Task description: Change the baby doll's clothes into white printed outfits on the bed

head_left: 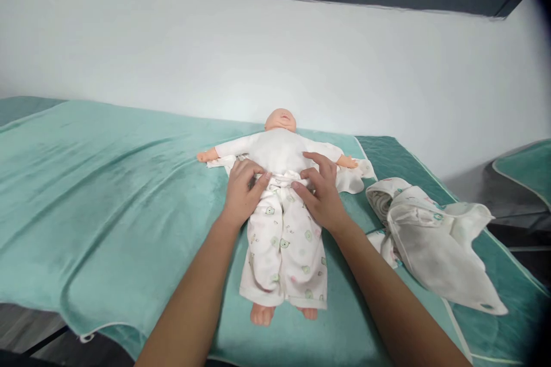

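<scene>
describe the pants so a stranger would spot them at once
On the green sheet by the wall lies a doll. The pants are on its lower half, ending above the feet. Green prints set them apart from its plain shirt; being worn, from the cloth bundle at right.

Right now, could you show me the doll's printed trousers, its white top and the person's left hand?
Printed trousers [282,232]: head view, on the middle, where the legs meet.
White top [278,150]: head view, on the chest.
Left hand [241,194]: head view, on the back of the hand.
</scene>
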Demonstrator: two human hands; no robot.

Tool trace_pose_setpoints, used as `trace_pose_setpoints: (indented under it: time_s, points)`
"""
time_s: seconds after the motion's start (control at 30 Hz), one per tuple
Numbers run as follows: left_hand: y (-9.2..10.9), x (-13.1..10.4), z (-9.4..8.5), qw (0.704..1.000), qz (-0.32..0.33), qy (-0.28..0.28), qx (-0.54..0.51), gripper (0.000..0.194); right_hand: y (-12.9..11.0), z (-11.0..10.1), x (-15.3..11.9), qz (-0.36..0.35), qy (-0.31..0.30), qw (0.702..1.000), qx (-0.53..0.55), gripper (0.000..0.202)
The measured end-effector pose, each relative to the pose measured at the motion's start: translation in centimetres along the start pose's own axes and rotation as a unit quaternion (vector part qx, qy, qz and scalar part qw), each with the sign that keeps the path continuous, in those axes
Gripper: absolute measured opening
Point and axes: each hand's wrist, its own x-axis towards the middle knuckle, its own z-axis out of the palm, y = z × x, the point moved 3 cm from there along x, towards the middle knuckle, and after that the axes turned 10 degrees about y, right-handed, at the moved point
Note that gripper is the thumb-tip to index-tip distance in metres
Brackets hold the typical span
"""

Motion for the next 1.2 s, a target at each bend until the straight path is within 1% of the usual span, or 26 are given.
trace_pose_setpoints:
  time_s: [0.07, 0.23, 0.33, 0.4, 0.47, 0.57, 0.67, 0.73, 0.83, 0.93, 1.03, 1.13, 1.2]
  points:
    - [-0.1, -0.1, 0.0, 0.999, 0.020, -0.009, 0.024, 0.022, -0.1, -0.3, -0.3, 0.010, -0.003, 1.000, -0.018, 0.019]
    - [-0.4, -0.3, 0.0, 0.989, 0.077, -0.023, 0.121, 0.033, 0.1, -1.4, -1.9, 0.011, -0.005, 0.999, -0.048, 0.029]
    - [-0.6, -0.4, 0.2, 0.985, 0.099, -0.031, 0.139, 0.037, 0.4, -1.9, -2.5, 0.013, -0.006, 0.998, -0.056, 0.030]
    - [-0.7, -0.3, 0.1, 0.988, 0.091, -0.022, 0.122, 0.039, 0.7, -2.0, -2.7, 0.024, -0.015, 0.998, -0.047, 0.028]
    - [-0.8, -0.3, -0.1, 0.993, 0.065, -0.008, 0.094, 0.037, 1.2, -1.9, -2.7, 0.041, -0.028, 0.998, -0.026, 0.025]
    - [-1.0, -0.6, -0.6, 0.999, 0.011, 0.008, 0.049, 0.029, 1.9, -1.6, -2.8, 0.063, -0.036, 0.997, -0.005, 0.022]
    - [-1.2, -1.1, -1.0, 0.998, -0.037, 0.010, 0.041, 0.021, 2.4, -1.3, -2.8, 0.073, -0.042, 0.996, -0.008, 0.022]
    - [-1.3, -1.4, -1.2, 0.998, -0.047, 0.003, 0.049, 0.021, 2.5, -1.2, -2.9, 0.073, -0.054, 0.996, -0.021, 0.023]
    - [-1.2, -1.6, -1.1, 0.998, -0.034, -0.002, 0.056, 0.024, 2.4, -1.1, -2.8, 0.066, -0.062, 0.995, -0.051, 0.026]
    - [-0.9, -1.6, -1.1, 0.998, -0.018, 0.004, 0.058, 0.028, 2.2, -1.0, -2.8, 0.052, -0.052, 0.995, -0.064, 0.033]
    - [-0.5, -1.7, -1.2, 0.998, -0.016, 0.021, 0.052, 0.033, 1.9, -0.9, -2.7, 0.053, -0.031, 0.996, -0.060, 0.043]
    - [0.0, -1.9, -1.4, 0.997, -0.033, 0.044, 0.045, 0.041, 1.4, -0.7, -2.6, 0.072, 0.001, 0.996, -0.044, 0.051]
    - [0.4, -2.1, -1.6, 0.995, -0.057, 0.067, 0.041, 0.044, 1.0, -0.6, -2.5, 0.089, 0.027, 0.995, -0.032, 0.052]
